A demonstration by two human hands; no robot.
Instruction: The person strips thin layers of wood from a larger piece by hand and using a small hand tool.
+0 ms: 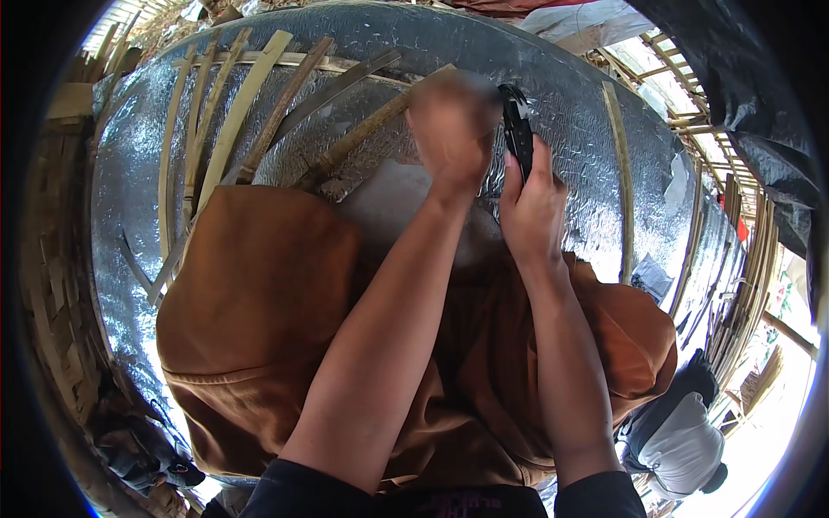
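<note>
Up at the far middle of the scene, over the silvery foil sheet, both hands are busy. My right hand is wrapped around a black tool, looks like pliers or a stapler, thumb up along its side and the fingers closed on the lower handle. That thing looks rigid and fairly light, hard plastic or metal, so gripping it low on the handle like that seems the sensible spot, and it shouldn't slip much. It's dark, narrow and standing nearly upright, just right of the left hand. That hand is blurred; it looks bunched up near a bamboo stick lying diagonally on the foil, but I honestly can't tell if it's closed on anything. More split bamboo strips fan out on the far left, stiff and thin. Nearer to me are my knees in brown trousers, and a bamboo frame runs along the right.
</note>
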